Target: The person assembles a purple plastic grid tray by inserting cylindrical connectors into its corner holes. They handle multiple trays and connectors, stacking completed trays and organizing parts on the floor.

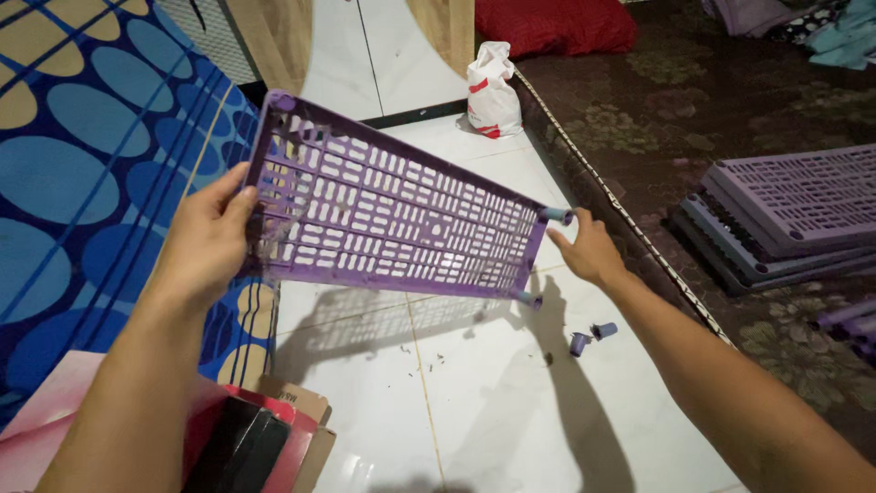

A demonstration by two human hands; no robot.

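I held the purple slotted shelf panel (392, 215) tilted above the white tiled floor (474, 402) at mid-frame. My left hand (205, 242) was wrapped shut on its left edge, and my right hand (589, 248) pinched the corner peg (554, 215). I judged a steady left grip mattered while twisting. Two loose caps (591, 335) lay below.

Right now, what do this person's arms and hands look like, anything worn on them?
Both forearms are bare as far as the picture shows: no sleeves, no gloves. The left hand and right hand show no rings, watch or bracelet. The nails look short and unpainted.
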